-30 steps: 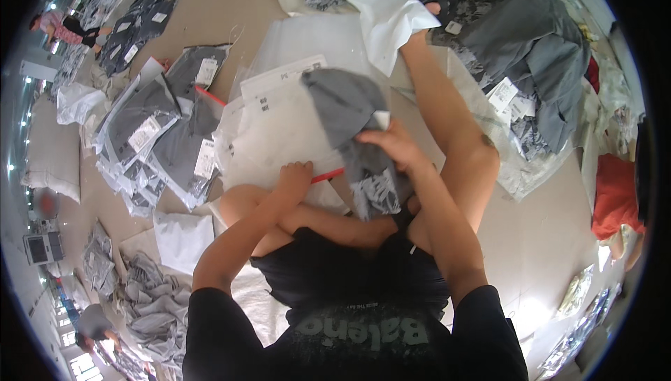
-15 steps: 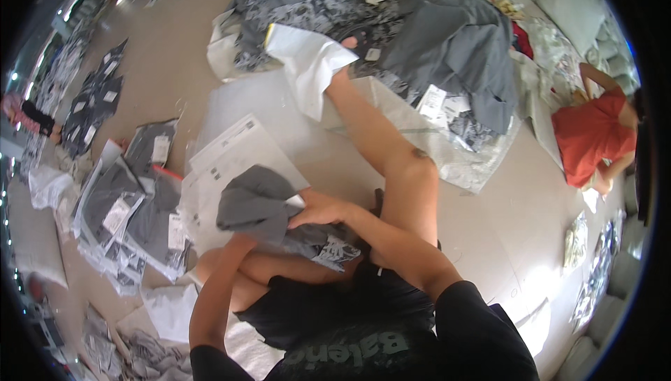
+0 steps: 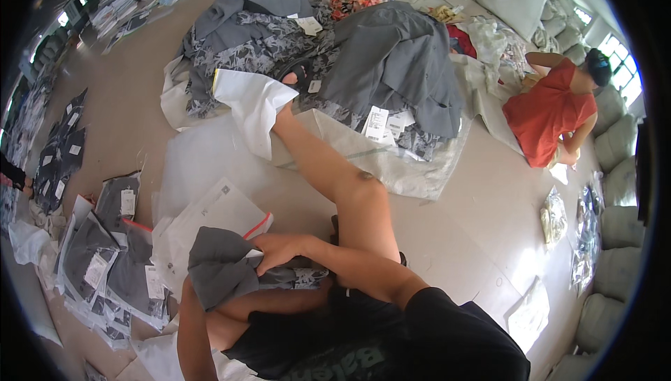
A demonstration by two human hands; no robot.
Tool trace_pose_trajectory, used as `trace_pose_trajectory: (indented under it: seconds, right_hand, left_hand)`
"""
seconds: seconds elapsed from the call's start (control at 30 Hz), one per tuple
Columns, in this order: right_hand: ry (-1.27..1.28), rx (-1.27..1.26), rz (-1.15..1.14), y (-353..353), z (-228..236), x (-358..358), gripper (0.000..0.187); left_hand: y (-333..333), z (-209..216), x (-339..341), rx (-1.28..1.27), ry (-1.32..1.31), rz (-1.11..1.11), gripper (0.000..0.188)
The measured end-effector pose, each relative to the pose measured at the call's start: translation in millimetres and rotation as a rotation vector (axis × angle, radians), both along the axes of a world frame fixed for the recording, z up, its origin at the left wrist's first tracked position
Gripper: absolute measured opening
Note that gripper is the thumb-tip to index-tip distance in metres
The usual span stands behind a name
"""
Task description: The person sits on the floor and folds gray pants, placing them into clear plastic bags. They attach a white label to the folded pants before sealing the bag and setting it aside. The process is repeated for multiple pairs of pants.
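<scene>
A grey garment [image 3: 218, 269] with a patterned grey-and-white part is bunched above my lap. My right hand [image 3: 278, 250] is closed on its right side, thumb on top beside a small white tag. At the garment's left edge my left hand [image 3: 189, 289] reaches underneath; the cloth hides its fingers. Just beyond the garment lie translucent plastic bags [image 3: 210, 203], one with a red edge strip. To the left, several bagged grey garments [image 3: 105, 255] with white labels overlap in a pile.
A large heap of grey and patterned garments [image 3: 391, 60] lies on white sheeting ahead. My outstretched leg [image 3: 328, 161] crosses the middle, a white bag [image 3: 244, 101] over its lower end. A person in red [image 3: 552, 115] crouches at right, near stuffed sacks [image 3: 618, 189].
The view has shifted, so the heap and the person appear farther left. Both hands and the garment have come nearer my body, uncovering the red strip on a plastic bag.
</scene>
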State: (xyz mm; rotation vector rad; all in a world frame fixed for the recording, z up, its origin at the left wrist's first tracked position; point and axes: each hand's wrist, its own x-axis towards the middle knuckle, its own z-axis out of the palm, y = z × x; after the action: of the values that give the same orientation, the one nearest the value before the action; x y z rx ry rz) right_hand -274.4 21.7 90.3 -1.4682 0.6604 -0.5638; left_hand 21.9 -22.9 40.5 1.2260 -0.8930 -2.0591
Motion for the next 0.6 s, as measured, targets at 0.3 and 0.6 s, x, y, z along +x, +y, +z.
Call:
trace_pose_trajectory:
  seconds: [0.3, 0.6]
  right_hand:
    - [0.151, 0.009, 0.089, 1, -10, -3, 0.049]
    - [0.417, 0.183, -0.289, -18, -44, -9, 0.057]
  left_hand:
    - [-28, -16, 34, -0.359, -0.342, 0.175, 0.019]
    - [15, -8, 15, -0.885, -0.632, 0.273, 0.024]
